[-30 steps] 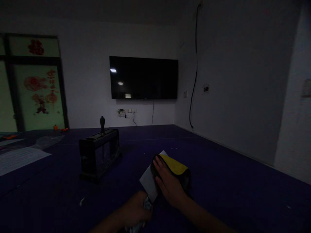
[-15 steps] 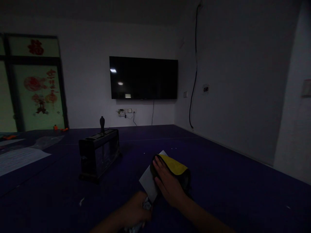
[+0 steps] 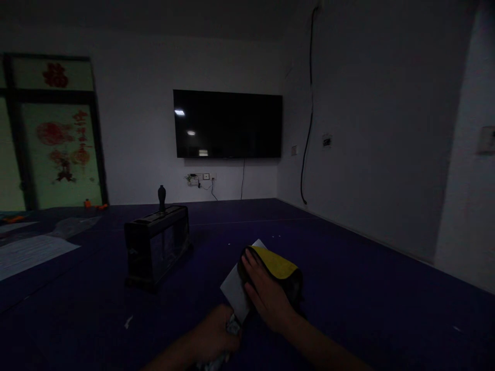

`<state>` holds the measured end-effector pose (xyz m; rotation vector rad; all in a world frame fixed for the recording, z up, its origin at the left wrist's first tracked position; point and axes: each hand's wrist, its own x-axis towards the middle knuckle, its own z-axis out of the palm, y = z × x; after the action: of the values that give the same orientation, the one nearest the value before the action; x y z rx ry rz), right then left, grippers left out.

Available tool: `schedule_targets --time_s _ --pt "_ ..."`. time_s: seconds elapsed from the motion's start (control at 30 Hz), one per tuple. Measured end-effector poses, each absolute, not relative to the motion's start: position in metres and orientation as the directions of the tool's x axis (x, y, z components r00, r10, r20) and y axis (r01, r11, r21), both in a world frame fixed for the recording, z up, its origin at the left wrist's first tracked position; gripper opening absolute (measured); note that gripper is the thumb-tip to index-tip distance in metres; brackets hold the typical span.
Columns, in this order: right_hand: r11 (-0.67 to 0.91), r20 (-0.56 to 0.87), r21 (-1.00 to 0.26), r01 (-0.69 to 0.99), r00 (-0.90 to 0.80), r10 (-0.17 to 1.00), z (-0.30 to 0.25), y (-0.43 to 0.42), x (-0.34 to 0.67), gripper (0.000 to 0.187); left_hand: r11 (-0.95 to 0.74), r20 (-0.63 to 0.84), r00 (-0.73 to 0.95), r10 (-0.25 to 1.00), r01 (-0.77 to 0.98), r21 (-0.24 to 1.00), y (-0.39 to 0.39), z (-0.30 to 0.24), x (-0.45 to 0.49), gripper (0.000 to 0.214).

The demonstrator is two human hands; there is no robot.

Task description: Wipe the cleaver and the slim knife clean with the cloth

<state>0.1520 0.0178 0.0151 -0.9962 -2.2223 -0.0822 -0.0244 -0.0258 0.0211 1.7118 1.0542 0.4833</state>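
Observation:
My left hand (image 3: 216, 332) is closed around the patterned grey handle of a cleaver (image 3: 234, 291), whose broad pale blade points up and away from me. A folded cloth (image 3: 279, 264), yellow on one side and dark with a black edge on the other, lies over the right part of the blade. My right hand (image 3: 266, 299) holds this cloth against the blade, its fingers stretched along the cloth and the thumb apart. The cloth hides part of the blade, and the palm side of my right hand is out of sight.
A black-framed clear case (image 3: 157, 247) stands left on the dark blue table (image 3: 348, 299), with a small dark vase (image 3: 161, 198) on top. Papers (image 3: 34, 255) and clear plastic (image 3: 75, 226) lie far left. A white scrap (image 3: 128, 322) is near the front. A television (image 3: 228, 123) hangs behind.
Both hands, the cleaver and the cloth look almost the same as before. The whole view has shifted very slightly to the left.

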Motion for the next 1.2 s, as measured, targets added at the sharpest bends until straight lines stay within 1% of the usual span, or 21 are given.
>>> schedule_targets --time_s 0.1,0.2,0.3,0.37,0.47,0.63,0.83,1.03,1.2 --pt "0.711 0.604 -0.198 0.674 -0.487 0.63 0.015 0.016 0.152 0.054 -0.086 -0.148 0.488 0.86 0.424 0.902 -0.025 0.02 -0.025 0.019" --pt "0.71 0.606 -0.192 0.678 -0.487 0.629 0.017 0.014 0.151 0.054 -0.1 -0.135 0.509 0.85 0.408 0.907 -0.025 0.017 -0.024 0.018" --pt "0.708 0.61 -0.193 0.679 -0.482 0.629 0.019 0.015 0.153 0.053 -0.093 -0.121 0.465 0.877 0.412 0.907 -0.025 0.013 -0.024 0.017" --pt "0.703 0.621 -0.201 0.682 -0.467 0.63 0.019 0.017 0.154 0.052 -0.102 -0.121 0.463 0.878 0.428 0.898 -0.025 0.012 -0.024 0.016" --pt "0.683 0.654 -0.217 0.697 -0.416 0.632 0.016 0.022 0.156 0.051 -0.092 -0.162 0.484 0.86 0.459 0.884 -0.026 0.014 -0.024 0.014" --pt "0.675 0.695 -0.23 0.701 -0.366 0.619 0.012 0.028 0.158 0.051 -0.085 -0.173 0.488 0.855 0.46 0.884 -0.028 0.02 -0.023 0.02" --pt "0.682 0.684 -0.229 0.695 -0.383 0.621 0.014 0.026 0.157 0.052 -0.093 -0.142 0.476 0.868 0.437 0.895 -0.028 0.018 -0.022 0.013" --pt "0.703 0.652 -0.228 0.674 -0.43 0.624 0.015 0.021 0.154 0.052 -0.088 -0.172 0.498 0.85 0.456 0.886 -0.027 0.022 -0.022 0.015" --pt "0.71 0.644 -0.21 0.672 -0.452 0.618 0.014 0.021 0.153 0.054 -0.111 -0.13 0.465 0.876 0.455 0.883 -0.03 0.023 -0.022 0.018"
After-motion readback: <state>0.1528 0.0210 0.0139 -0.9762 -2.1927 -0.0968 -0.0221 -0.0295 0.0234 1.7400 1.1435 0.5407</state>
